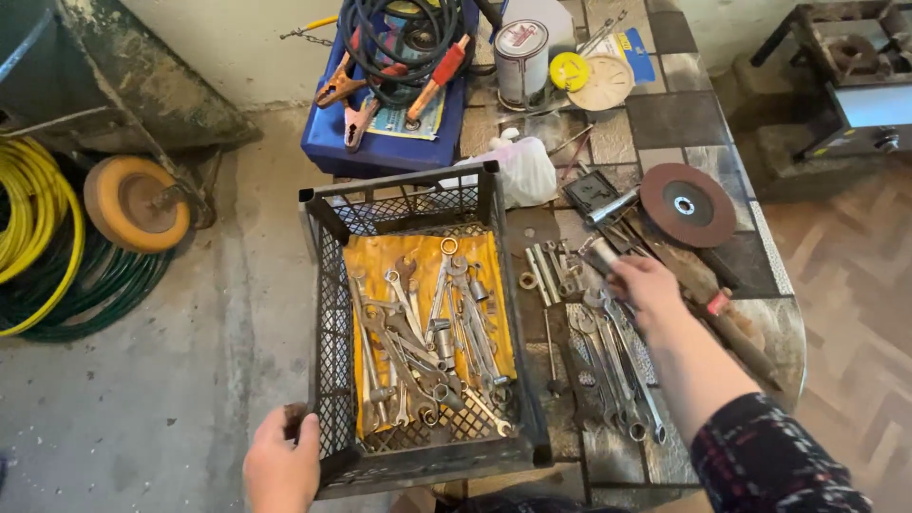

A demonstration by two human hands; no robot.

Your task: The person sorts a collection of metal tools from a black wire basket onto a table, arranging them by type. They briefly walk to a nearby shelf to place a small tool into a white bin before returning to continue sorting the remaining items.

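Right hand [646,285] closes its fingers on a small metal tool [602,255] above the tiled table [684,123]; just below the grip lies a row of wrenches [613,366]. Left hand [282,461] clamps the near corner of a black mesh crate [328,380] holding spanners [427,332] on yellow cloth [380,256]. Beyond lies a grinding disc [688,204].

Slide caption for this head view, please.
Left hand grips a black crate of wrenches; right hand reaches among tools on the table.

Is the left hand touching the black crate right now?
Touching. The head view shows the left hand gripping the near-left corner rim of the black crate, fingers wrapped over the edge.
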